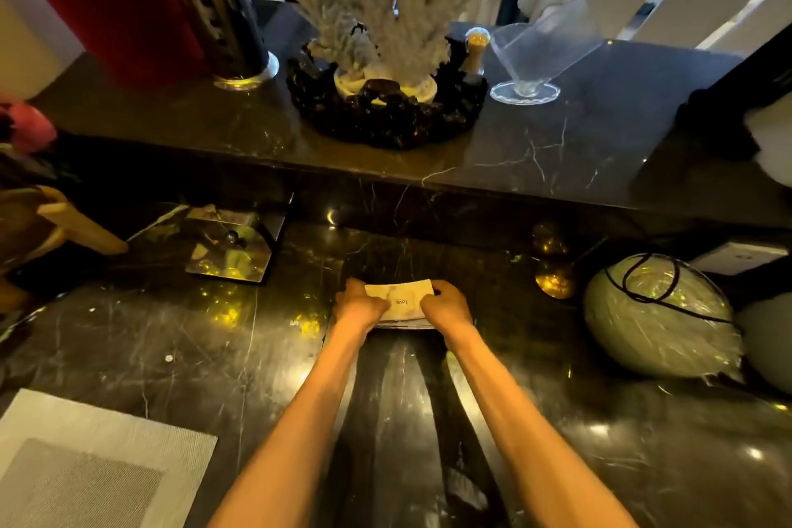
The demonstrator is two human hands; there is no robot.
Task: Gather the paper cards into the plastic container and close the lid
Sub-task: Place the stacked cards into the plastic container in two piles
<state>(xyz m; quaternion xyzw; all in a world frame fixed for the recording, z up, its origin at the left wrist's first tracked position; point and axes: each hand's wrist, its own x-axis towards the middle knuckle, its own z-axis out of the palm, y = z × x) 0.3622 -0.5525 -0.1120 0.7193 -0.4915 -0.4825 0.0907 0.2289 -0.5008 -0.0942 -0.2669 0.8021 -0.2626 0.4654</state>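
Both hands grasping one card stack: left hand [359, 305] clamps its left end, right hand [447, 307] its right end. Paper cards [405, 299] sit mid-counter [257, 356], top card reads "love". Foil-wrapped ball [660, 317] well right.

1. Left hand [359, 307] and right hand [445, 307] are gripping a paper card stack [403, 302] at its ends.
2. Stack is sitting on the dark marble counter [257, 356].
3. Top card is showing "love".
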